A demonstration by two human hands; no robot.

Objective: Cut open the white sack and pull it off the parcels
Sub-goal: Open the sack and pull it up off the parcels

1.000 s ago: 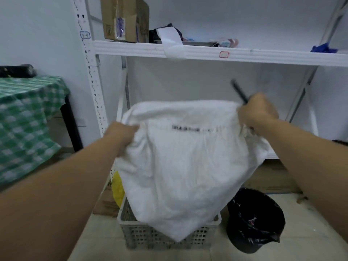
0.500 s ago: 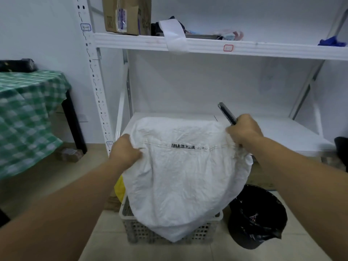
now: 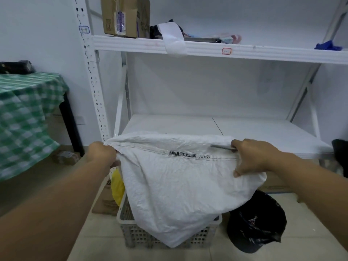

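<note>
The white woven sack (image 3: 180,187) hangs limp and crumpled above a grey perforated crate (image 3: 131,234), its lower tip drooping into the crate. My left hand (image 3: 101,155) grips the sack's upper left corner. My right hand (image 3: 252,157) grips the upper right corner and also holds a thin dark cutter (image 3: 222,147) that lies flat along the sack's top edge. A stitched seam with a black printed label runs across the sack's top. The sack hides the inside of the crate, so no parcels can be seen there.
A white metal rack stands behind, with its low shelf (image 3: 263,132) just beyond the sack. A black-lined bin (image 3: 258,223) stands right of the crate, and a yellow bag (image 3: 117,185) and cardboard lie to its left. A table under a green checked cloth (image 3: 24,117) is at far left.
Both hands have lowered the sack from chest height down toward the crate. The cutter, which stuck upward from my right hand, now lies flat along the sack's top.
</note>
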